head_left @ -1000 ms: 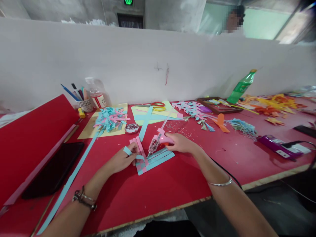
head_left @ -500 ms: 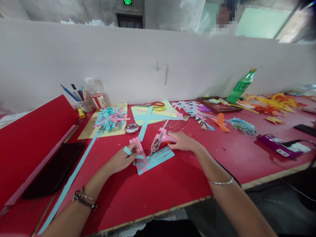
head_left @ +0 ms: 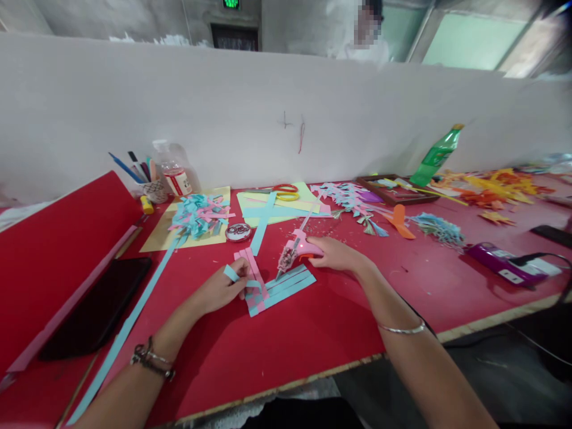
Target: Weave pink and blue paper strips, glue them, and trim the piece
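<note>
One pink glue gun, gripped in right hand; nozzle at the blue bands of the woven paper piece, contact unclear. Piece lies flat on red table, between the hands. Left hand curled at its left edge, pinching loose blue strip. Scissors behind, on paper sheets.

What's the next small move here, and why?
Probably lift the pink glue gun in the right hand clear of the light-blue paper strips: its nozzle points down at them, and the left hand grips a strip end that may need that space. Whether glue is down is too small to see.
</note>
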Demonstrator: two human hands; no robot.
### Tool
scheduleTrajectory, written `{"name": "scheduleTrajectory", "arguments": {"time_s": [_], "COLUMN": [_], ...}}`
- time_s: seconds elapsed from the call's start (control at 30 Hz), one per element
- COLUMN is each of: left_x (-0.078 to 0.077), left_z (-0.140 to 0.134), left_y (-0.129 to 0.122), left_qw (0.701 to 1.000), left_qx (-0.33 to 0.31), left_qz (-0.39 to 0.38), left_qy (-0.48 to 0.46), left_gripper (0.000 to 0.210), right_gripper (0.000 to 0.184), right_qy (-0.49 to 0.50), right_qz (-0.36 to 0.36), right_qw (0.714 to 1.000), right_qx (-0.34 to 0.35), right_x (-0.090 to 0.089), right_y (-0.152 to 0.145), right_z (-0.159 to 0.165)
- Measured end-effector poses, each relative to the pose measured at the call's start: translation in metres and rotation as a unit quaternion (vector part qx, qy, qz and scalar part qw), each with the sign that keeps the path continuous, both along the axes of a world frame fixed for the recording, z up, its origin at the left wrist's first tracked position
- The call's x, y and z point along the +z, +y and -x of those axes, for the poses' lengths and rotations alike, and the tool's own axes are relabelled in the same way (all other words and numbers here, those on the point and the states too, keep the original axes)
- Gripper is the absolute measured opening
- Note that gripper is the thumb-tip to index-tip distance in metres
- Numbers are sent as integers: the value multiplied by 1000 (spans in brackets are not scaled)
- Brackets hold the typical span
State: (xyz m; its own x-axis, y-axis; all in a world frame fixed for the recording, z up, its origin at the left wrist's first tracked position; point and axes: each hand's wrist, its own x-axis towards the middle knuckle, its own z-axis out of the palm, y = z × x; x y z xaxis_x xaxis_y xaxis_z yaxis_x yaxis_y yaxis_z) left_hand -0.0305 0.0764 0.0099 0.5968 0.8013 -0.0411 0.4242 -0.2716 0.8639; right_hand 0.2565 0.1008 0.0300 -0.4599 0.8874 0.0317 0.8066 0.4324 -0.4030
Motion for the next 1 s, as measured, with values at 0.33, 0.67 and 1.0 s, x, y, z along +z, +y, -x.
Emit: {"name": "scheduleTrajectory", "arguments": {"time_s": [0.33,0.67,1.0], "left_x": [-1,-2,-2], "left_z": [0,1,1], "left_y": [0,0,0], "left_qw": [1000,1000,1000], "left_qx": [6,7,8], "left_qz": [0,-7,-7], "left_qy": [-4,-2,0], "left_gripper": [7,7,7], "right_gripper": [18,34,32], "right_qy": [-8,-17,-27], "right_qz": [13,30,31], "right_qw": [1000,999,998], "right_qx": [-14,-42,-56], "right_x": [0,1,6], "right_y": [2,4,3], "right_z": [-12,-23,-34]}}
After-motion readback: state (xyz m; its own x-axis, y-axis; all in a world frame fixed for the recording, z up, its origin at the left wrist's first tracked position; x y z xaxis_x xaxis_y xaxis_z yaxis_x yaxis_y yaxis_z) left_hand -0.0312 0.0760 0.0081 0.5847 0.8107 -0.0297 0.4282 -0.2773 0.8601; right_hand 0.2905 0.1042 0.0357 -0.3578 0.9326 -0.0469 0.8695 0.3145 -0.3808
